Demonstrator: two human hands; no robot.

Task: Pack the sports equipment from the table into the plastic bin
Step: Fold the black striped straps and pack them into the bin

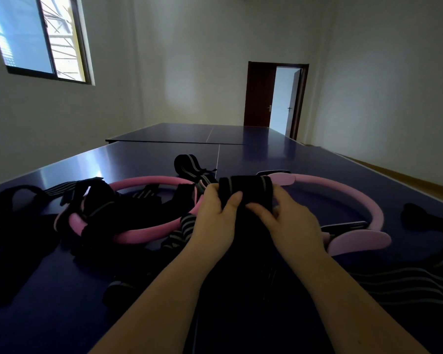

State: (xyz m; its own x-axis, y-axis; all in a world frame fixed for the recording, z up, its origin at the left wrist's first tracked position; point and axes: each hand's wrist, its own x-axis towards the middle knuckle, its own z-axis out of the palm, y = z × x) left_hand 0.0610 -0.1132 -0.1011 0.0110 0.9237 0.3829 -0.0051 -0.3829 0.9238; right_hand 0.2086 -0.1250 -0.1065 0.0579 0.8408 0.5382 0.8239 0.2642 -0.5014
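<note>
Striped band (394, 279) loose at near right, small dark roll (120, 290) at near left. Grips a black strap (243, 186) in both hands: left hand (215, 221) and right hand (292, 223) curled round it, thumbs on top, just above the tabletop (266, 154). Probably bundling it before packing. No bin in view, so cannot tell what is packed already. Plenty left, by the look of it: strap pile (95, 200) lying over left ring (143, 183), right ring (356, 198) just behind the hands, rolled strap (187, 162) further back. Judged early in the task. Dark blue table-tennis tabletop, white centre line. Beyond: dim room, white walls, window (28, 39) upper left, open door (260, 95) far right.
</note>
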